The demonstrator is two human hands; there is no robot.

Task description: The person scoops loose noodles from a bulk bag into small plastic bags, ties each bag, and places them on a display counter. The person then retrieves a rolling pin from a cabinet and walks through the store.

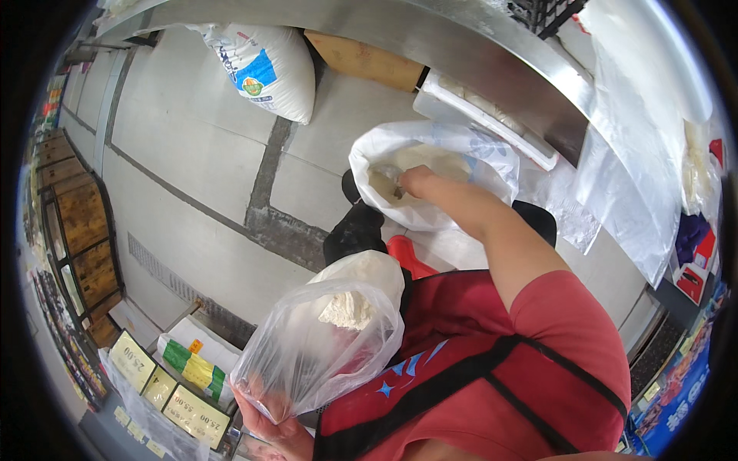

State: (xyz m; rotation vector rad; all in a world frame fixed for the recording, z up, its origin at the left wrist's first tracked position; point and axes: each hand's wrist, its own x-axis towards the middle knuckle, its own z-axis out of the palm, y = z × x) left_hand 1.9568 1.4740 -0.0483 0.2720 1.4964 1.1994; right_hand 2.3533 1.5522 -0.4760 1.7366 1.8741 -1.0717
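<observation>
My right hand (416, 180) reaches into a large open white sack (369, 199) of pale flour-like powder, its fingers around the handle end of a clear scoop (386, 172). The scoop's lower part is partly sunk in the powder. My left hand (268, 409), at the bottom left, grips the edge of a clear plastic bag (323, 369). Inside that bag lies white powder (346, 311), with a clump near the bag's mouth. The bag rests against my lap, over a red apron.
A full printed white sack (282, 75) stands on the tiled floor ahead. Beside it are a cardboard box (366, 60) and a white tray (490, 118) under a metal counter (490, 34). Plastic sheeting (628, 161) hangs at right. Price signs (196, 416) stand at lower left.
</observation>
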